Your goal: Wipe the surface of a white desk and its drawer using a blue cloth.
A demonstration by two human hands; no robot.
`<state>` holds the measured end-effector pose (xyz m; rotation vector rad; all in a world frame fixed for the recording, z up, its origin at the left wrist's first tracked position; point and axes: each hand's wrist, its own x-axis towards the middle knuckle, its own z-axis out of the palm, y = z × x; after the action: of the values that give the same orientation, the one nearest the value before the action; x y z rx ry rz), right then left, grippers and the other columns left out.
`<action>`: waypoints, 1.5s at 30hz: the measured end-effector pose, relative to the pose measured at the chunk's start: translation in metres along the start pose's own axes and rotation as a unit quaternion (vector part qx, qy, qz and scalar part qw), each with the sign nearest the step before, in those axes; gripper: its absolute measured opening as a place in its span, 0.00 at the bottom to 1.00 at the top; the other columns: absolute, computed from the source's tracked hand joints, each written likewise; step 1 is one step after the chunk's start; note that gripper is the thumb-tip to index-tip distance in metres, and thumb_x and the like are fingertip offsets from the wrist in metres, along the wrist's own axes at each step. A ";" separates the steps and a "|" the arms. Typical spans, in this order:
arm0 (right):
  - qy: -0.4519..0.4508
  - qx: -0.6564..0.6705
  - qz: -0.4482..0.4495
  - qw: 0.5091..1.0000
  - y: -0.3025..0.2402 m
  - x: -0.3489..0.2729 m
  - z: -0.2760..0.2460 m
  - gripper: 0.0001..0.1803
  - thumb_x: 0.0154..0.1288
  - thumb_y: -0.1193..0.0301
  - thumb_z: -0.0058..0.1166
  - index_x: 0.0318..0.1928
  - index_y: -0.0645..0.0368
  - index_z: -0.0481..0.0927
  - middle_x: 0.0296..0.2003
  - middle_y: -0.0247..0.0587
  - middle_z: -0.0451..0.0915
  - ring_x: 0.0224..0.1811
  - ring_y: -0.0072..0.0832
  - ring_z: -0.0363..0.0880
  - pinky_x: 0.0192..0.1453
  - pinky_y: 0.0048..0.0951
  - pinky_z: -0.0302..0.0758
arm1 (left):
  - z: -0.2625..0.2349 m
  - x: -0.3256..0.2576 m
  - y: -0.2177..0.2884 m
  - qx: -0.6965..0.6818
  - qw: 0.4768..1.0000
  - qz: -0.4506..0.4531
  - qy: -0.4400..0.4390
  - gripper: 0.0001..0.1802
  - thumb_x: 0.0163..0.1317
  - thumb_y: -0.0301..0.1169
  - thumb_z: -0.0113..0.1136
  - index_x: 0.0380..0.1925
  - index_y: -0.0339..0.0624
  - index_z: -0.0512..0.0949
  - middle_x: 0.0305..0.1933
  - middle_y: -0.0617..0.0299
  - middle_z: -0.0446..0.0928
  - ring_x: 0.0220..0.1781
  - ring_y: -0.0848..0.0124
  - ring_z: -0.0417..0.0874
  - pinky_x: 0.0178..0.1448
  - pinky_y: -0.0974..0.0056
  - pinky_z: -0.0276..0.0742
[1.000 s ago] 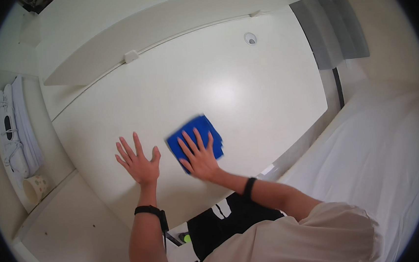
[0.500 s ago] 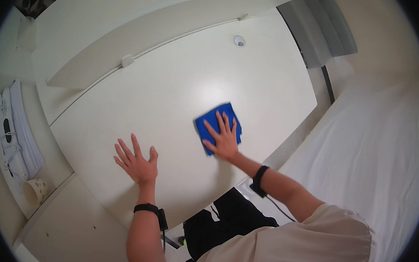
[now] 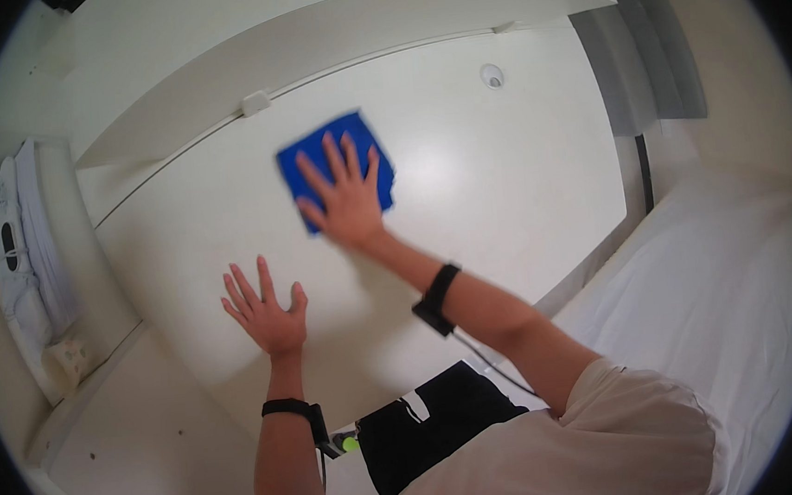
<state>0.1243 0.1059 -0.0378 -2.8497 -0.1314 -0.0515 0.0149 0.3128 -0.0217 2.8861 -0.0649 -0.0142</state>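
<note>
A glossy white worktop fills the middle, catching a soft glare of light. A white shelf runs above it at twelve o'clock. A bed in white sheets lies at four o'clock, a grey curtain at two, white shoes at nine.

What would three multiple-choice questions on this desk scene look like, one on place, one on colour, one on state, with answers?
1. Where does the right hand rest?
A. on the square blue cloth
B. on the bed
C. on the shelf

2. What colour is the flat desk top?
A. black
B. white
C. red

3. How is the left hand posed?
A. clenched in a fist
B. gripping a cup
C. flat with fingers spread

Answers: 1 A, the palm lies on the cloth; 2 B, the bare surface is plain white; 3 C, all the fingers fan out on the desk, holding nothing.
</note>
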 end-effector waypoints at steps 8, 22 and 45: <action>-0.199 0.002 0.020 0.980 0.021 -0.279 -0.073 0.36 0.67 0.40 0.55 0.74 0.30 0.70 0.78 0.55 0.55 0.81 0.56 0.47 0.78 0.73 0.37 | -0.002 0.001 0.003 0.014 1.000 -0.004 -0.012 0.43 0.64 0.48 0.62 0.79 0.58 0.61 0.85 0.49 0.46 0.85 0.47 0.46 0.83 0.34 0.39; 0.069 -0.061 0.093 0.991 0.102 0.060 -0.025 0.39 0.72 0.44 0.48 0.79 0.38 0.61 0.80 0.54 0.53 0.82 0.53 0.46 0.79 0.69 0.36 | -0.002 0.004 0.002 -0.013 0.999 -0.013 -0.027 0.42 0.61 0.49 0.64 0.75 0.54 0.67 0.83 0.42 0.51 0.83 0.42 0.50 0.81 0.31 0.42; 0.028 -0.066 0.114 0.991 0.137 -0.109 -0.062 0.40 0.62 0.39 0.58 0.74 0.32 0.70 0.76 0.49 0.59 0.79 0.47 0.53 0.77 0.60 0.44 | -0.001 0.004 0.001 -0.002 0.999 -0.015 -0.031 0.42 0.63 0.47 0.63 0.78 0.59 0.62 0.85 0.46 0.47 0.85 0.47 0.46 0.83 0.35 0.40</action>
<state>0.0278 -0.0520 -0.0226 -2.9716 0.2172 -0.0958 0.0184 0.3123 -0.0205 2.8820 -0.0319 -0.1105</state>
